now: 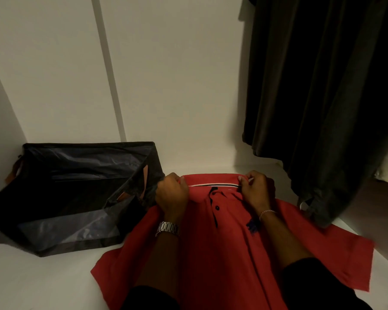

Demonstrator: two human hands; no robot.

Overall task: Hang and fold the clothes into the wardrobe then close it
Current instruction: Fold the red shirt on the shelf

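Dark hanging garments [318, 86] crowded the space right of the right hand [257, 190]; a dark fabric bin [72, 198] touched the left hand [171, 193]; both hands pinched the red polo shirt [222, 253] at its collar, spread flat on the white shelf [43, 276].

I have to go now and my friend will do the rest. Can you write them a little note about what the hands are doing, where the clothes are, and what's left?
Left hand grips the left side of the red polo shirt at the collar; right hand pinches the collar on the right.
The shirt lies front up, spread flat on the white wardrobe shelf, not yet folded.
A dark storage bin sits open to its left; dark clothes already hang on the right.
Left to do: fold the shirt, put it away, close the wardrobe.
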